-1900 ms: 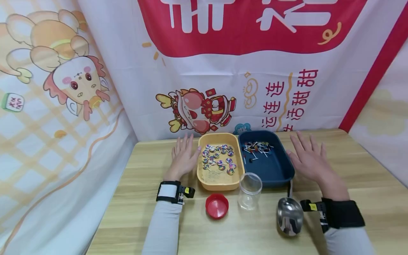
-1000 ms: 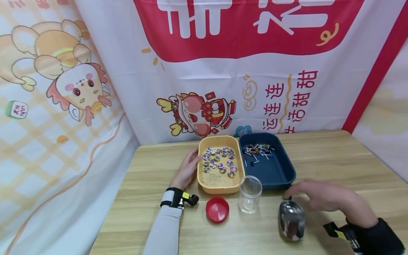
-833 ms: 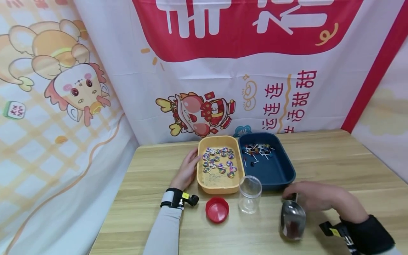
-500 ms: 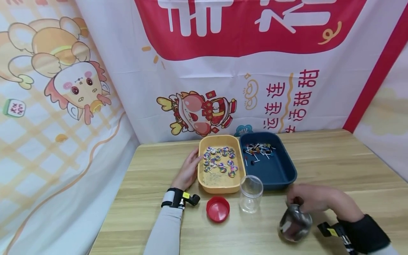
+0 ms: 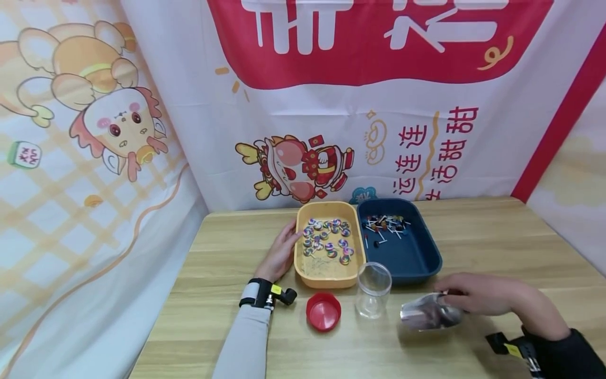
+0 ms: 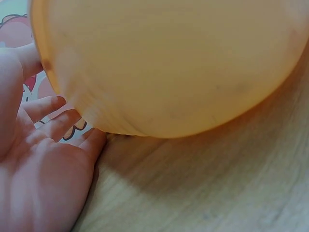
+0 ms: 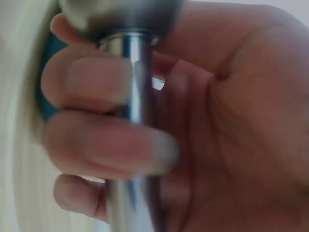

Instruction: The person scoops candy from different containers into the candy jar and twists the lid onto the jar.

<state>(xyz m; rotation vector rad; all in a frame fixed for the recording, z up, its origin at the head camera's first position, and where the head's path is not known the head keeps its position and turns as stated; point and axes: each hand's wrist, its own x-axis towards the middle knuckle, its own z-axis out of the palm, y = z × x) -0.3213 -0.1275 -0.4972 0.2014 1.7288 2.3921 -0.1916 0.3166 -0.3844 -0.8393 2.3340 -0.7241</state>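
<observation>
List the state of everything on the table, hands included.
left hand: open, resting against the yellow tray
right hand: grips the metal scoop, lifted, on its side
yellow tray: holds swirl candies
blue tray: holds small lollipops
clear jar: upright, uncapped, empty
red lid: off, on the table

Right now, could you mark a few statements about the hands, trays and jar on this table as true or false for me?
1. The right hand grips the handle of the metal scoop. True.
2. The red lid is screwed onto the clear jar. False: the lid lies on the table left of the jar, which stands open.
3. The left hand rests against the outer side of the yellow tray. True.
4. The swirl candies lie in the blue tray. False: they lie in the yellow tray; the blue tray holds small candies on sticks.
5. The scoop is inside the jar. False: it is to the right of the jar.
</observation>
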